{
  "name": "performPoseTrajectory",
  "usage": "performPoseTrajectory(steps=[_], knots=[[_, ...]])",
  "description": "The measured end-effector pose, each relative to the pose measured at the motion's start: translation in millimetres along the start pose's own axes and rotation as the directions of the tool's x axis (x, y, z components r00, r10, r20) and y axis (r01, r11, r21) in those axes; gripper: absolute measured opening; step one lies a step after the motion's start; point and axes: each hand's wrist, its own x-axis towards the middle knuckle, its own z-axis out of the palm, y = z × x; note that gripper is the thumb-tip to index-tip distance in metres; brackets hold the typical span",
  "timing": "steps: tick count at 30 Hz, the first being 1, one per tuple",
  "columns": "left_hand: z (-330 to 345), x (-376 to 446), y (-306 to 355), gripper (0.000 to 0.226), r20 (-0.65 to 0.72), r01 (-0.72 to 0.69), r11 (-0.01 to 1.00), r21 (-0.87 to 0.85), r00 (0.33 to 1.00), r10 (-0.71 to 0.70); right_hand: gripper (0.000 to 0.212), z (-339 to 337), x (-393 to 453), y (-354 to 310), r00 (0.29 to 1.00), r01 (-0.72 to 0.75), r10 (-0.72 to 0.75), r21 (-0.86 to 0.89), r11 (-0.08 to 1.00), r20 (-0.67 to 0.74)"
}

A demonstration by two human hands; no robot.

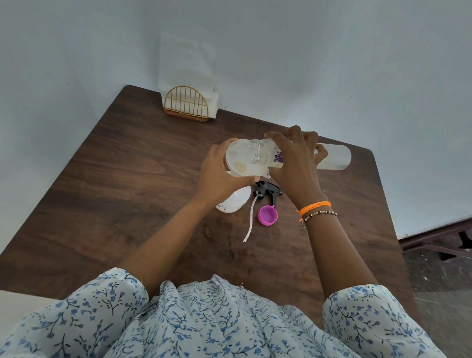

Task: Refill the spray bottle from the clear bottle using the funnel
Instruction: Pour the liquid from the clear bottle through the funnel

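Note:
A white funnel point(238, 158) sits over the white spray bottle point(234, 203), whose body shows below my left hand point(218, 177). That hand grips the funnel's left rim. My right hand point(296, 162) holds the clear bottle point(335, 155) tipped on its side, its open mouth over the funnel bowl and its base pointing right. I cannot tell whether liquid is flowing. The black spray head point(269, 189) with its white dip tube lies on the table just in front of the bottle. A purple cap point(267, 216) lies beside the tube.
The dark wooden table point(138, 188) stands in a white corner. A gold wire napkin holder point(185, 104) with white napkins is at the far edge. The table's right edge is close to the clear bottle's base. Dark floor and furniture lie at the right.

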Motion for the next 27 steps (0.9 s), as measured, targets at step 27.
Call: performPoseTrajectory(steps=[27], knots=[[1.4, 2.5, -3.7, 0.079, -0.002, 0.015, 1.000, 0.016, 1.000, -0.015, 0.067, -1.0, 2.5, -1.4, 1.000, -0.008, 0.008, -0.014, 1.000, 0.007]])
